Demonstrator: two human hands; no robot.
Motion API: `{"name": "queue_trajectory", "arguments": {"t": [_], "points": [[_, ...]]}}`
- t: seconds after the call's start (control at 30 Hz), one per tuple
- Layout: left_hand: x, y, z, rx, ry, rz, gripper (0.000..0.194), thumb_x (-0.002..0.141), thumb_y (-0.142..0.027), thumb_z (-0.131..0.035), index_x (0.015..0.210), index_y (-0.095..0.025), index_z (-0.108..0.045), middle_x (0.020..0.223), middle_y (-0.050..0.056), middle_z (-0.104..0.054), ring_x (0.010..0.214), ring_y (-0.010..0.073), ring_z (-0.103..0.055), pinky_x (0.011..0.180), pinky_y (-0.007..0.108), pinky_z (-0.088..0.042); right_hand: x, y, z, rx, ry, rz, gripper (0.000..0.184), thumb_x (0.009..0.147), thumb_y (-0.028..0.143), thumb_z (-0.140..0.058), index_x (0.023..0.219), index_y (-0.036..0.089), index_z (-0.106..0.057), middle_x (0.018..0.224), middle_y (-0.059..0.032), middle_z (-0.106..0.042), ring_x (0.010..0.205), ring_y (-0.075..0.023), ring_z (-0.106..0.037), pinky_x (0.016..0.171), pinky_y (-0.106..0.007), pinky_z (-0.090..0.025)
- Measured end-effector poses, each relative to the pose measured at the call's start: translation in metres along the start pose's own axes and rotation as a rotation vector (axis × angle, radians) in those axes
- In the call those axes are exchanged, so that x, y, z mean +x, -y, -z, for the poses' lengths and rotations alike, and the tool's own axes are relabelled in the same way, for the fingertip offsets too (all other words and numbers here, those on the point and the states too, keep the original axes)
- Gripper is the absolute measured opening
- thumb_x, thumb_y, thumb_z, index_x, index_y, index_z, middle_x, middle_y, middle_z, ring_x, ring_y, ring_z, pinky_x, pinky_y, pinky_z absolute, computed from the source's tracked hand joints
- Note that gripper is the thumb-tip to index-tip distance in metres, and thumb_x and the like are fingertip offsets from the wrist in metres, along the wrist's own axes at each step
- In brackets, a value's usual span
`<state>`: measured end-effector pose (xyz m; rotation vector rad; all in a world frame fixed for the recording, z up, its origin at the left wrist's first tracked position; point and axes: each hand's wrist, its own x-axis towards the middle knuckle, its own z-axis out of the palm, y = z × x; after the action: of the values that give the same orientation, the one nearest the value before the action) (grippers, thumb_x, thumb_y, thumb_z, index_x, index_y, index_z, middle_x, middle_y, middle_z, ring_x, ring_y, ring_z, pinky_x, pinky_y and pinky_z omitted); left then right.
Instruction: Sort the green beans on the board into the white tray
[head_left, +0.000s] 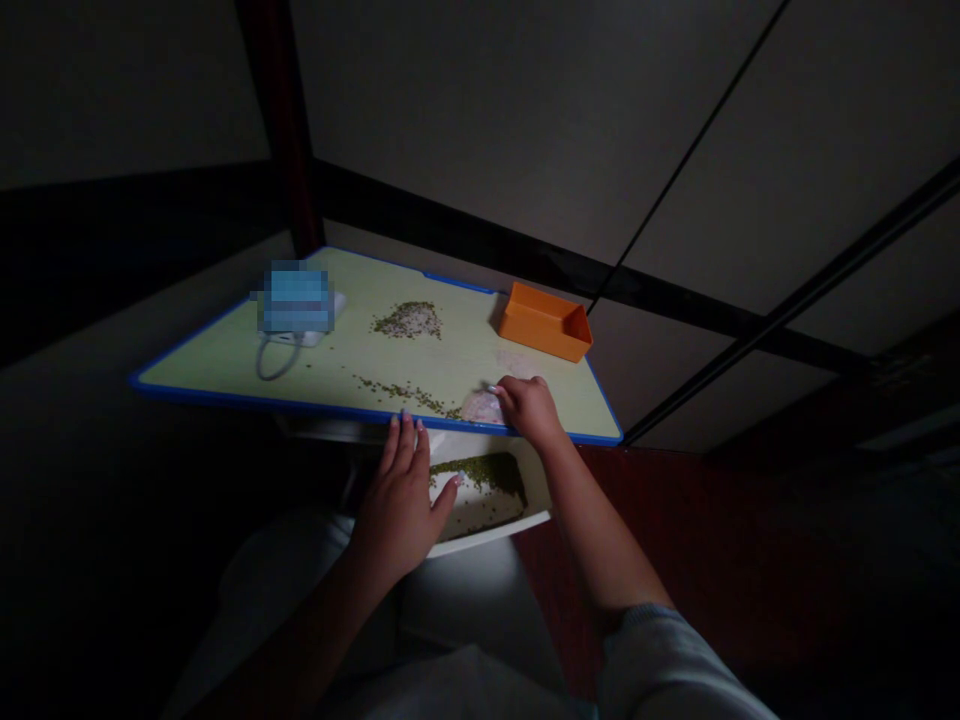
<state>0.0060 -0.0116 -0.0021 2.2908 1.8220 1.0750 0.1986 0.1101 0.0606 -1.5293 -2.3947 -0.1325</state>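
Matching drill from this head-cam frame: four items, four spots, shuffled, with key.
Items:
1. Orange tray
2. Right hand
3. Left hand
4. White dish

Spots:
A. Touching a pale plastic bag
B. Below the near edge of the board, holding green beans
C. Far corner of the board
D. Fingertips at the board's near edge

Pairs: 1-C, 2-A, 3-D, 4-B

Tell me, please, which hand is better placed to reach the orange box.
Probably the right hand: it rests on the board near the orange box; the left hand sits lower, at the edge.
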Motion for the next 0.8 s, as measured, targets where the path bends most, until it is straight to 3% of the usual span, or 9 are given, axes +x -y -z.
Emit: {"name": "queue_trajectory", "arguments": {"t": [0.3,0.8], "points": [[0.000,0.000,0.000,0.000,-0.003,0.000,0.070,0.087,-0.048,-0.041,0.140,-0.004,-0.029,0.151,0.024,-0.025,0.144,0.0326,-0.011,0.111,0.050,-0.030,-0.003,-0.002,-0.001,0.045,-0.069,0.049,0.028,0.096,0.031,-0.041,0.085,0.019,-0.062,0.077,-0.0039,-0.068,0.072,-0.0146,-0.058,0.078,-0.027,-0.028],[0.000,-0.001,0.000,0.004,-0.005,0.003,0.072,0.087,-0.049,-0.043,0.140,-0.002,-0.030,0.150,0.025,-0.027,0.143,0.0331,-0.013,0.111,0.049,-0.030,0.001,0.022,0.002,-0.053,0.000,0.044,0.032,0.098,0.033,-0.036,0.091,0.018,-0.063,0.080,-0.0059,-0.068,0.075,-0.0156,-0.058,0.080,-0.027,-0.027]]}}
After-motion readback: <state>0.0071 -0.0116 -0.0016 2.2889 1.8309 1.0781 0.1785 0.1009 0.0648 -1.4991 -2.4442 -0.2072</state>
